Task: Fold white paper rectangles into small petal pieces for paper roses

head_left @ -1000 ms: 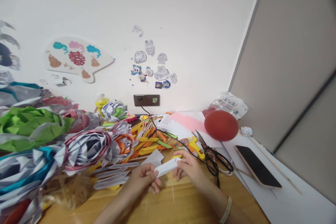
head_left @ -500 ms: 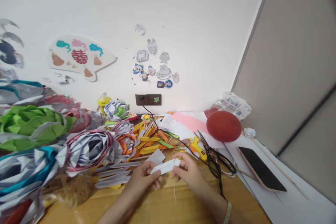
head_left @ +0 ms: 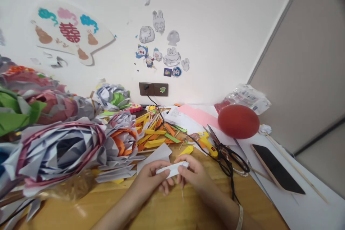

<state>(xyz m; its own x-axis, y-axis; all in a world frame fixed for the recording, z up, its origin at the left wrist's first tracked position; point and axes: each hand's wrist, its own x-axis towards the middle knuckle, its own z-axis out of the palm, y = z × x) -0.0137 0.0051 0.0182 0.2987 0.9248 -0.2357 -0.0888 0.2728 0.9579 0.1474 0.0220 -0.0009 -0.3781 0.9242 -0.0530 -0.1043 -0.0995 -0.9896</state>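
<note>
A folded strip of white paper (head_left: 172, 169) is held level between my two hands above the wooden table. My left hand (head_left: 152, 179) pinches its left end, thumb on top and fingers curled beneath. At the other end, my right hand (head_left: 192, 172) grips the strip between thumb and fingers. Just behind my hands lie a loose sheet of white paper (head_left: 157, 155) and a yellow folded strip (head_left: 186, 150). Stacked white folded strips (head_left: 117, 174) rest to the left of my left hand.
Large folded-paper flowers (head_left: 61, 151) crowd the left. Yellow and orange strips (head_left: 153, 136) lie behind. A yellow glue gun (head_left: 207, 143), black-handled scissors (head_left: 226, 156), a red oval object (head_left: 238, 121) and a phone (head_left: 279, 169) occupy the right. A black cord (head_left: 199, 154) crosses the table.
My view has shifted closer and tilted slightly down. Both hands keep hold of the paper strip; my right thumb now lies over its right end, and the strip looks narrower.
</note>
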